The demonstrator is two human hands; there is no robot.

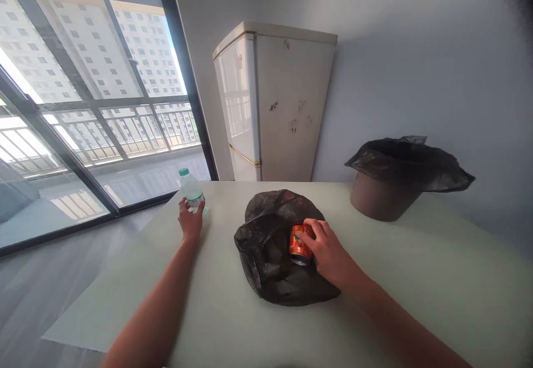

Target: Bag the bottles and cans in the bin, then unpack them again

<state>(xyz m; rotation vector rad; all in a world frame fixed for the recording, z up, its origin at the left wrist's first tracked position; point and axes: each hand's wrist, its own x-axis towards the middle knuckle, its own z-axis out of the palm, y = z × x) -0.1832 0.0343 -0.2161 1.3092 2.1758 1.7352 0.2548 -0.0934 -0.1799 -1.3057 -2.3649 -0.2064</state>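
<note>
Pale green, smooth-topped desk (216, 334), its left edge running diagonally, its far edge straight.

Right hand (327, 246): fingers and thumb pinching the sides of a red-orange, cylindrical metal can (300, 243), glossy, with a dark band and silvery rim at its lower end. The can is tilted, over the middle of the black plastic.

Black, thin plastic bag (266, 262): crumpled, semi-sheen, spread in a broad rounded shape on the desk's middle, between near and far edges; whether a container stands beneath cannot be told.

Left hand (191, 221): thumb and fingers curled about the lower part of a clear plastic bottle (189, 185) with ribbed-looking green cap, narrowing shoulder, green ring and pale label. The bottle is near the desk's far left corner.

Brown, round-walled bin (381, 198): matte, tapering downward, toward the desk's far edge, right of the bag; lined with black film (395, 168) folded widely over its rim.

White, boxy refrigerator (291, 101): beyond the far edge; side panel marked with dark, flaking patches, front glossy.

Dark-framed glass door (100, 101): far left; behind it, metal railing (137, 129) and a pale, many-windowed building (83, 46).
</note>
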